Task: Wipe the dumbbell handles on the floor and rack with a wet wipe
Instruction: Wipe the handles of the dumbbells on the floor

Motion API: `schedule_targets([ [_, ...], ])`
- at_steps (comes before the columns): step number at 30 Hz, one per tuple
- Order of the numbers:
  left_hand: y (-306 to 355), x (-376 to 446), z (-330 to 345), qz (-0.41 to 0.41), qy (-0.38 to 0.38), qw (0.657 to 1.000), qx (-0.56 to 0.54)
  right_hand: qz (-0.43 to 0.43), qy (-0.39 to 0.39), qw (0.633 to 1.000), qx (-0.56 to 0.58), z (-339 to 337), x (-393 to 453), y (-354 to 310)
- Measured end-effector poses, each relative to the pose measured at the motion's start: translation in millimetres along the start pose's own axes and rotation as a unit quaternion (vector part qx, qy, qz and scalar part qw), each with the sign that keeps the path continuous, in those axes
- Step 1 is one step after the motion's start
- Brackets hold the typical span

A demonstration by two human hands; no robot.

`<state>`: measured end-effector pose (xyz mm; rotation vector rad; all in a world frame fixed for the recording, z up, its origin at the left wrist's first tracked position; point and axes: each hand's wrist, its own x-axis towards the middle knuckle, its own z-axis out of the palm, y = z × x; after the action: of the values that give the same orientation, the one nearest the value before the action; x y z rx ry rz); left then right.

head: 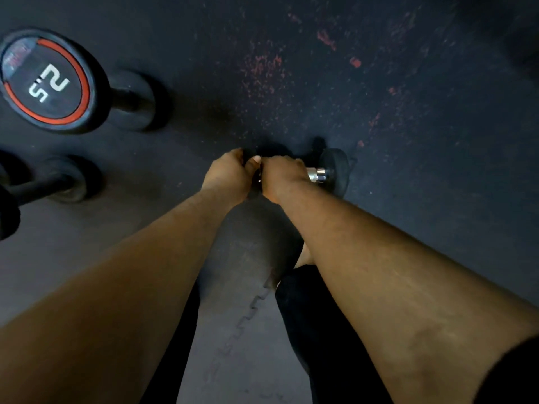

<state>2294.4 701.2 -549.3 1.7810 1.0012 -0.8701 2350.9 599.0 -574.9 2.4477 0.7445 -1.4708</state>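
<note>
Three dumbbells lie on the dark rubber floor point(408, 118): a large dumbbell marked 2.5 point(46, 80) at upper left, a smaller black dumbbell point(43, 185) below it, and a chrome-handled dumbbell point(332, 170) in the centre. A person's two hands meet on that central one, the left hand point(227, 176) curled over its near end and the right hand point(283, 179) wrapped round its handle. No wet wipe can be made out.

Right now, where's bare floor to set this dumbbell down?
Bare floor lies right of the small dumbbell and beyond both hands. It is crowded left, by the 2.5 dumbbell and the black dumbbell.
</note>
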Motion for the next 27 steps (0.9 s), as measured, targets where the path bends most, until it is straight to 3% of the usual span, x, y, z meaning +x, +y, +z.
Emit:
schedule_targets([
  [4,9,2,-1,-0.027,-0.002,1.0,-0.005,-0.027,0.138,0.989,-0.055,41,-40,23],
  [6,7,-3,2,-0.027,-0.007,1.0,-0.013,-0.039,0.153,0.984,-0.087,54,-53,33],
  [12,3,-7,8,-0.012,0.0,1.0,0.005,-0.008,0.017,0.998,-0.068,0,-6,8],
  [14,8,0,3,-0.019,-0.007,1.0,0.011,-0.016,0.008,0.998,-0.063,0,-1,2],
  [19,16,7,-3,-0.054,-0.041,0.998,0.001,-0.065,0.181,0.981,-0.035,56,-42,22],
  [21,15,5,-1,-0.053,-0.042,0.998,0.015,-0.072,0.198,0.974,-0.077,65,-48,35],
  [24,14,4,0,-0.046,-0.029,0.998,0.019,-0.049,0.145,0.985,-0.085,44,-26,36],
  [27,16,11,0,-0.054,-0.025,0.998,0.012,-0.036,0.017,0.999,-0.022,7,7,33],
])
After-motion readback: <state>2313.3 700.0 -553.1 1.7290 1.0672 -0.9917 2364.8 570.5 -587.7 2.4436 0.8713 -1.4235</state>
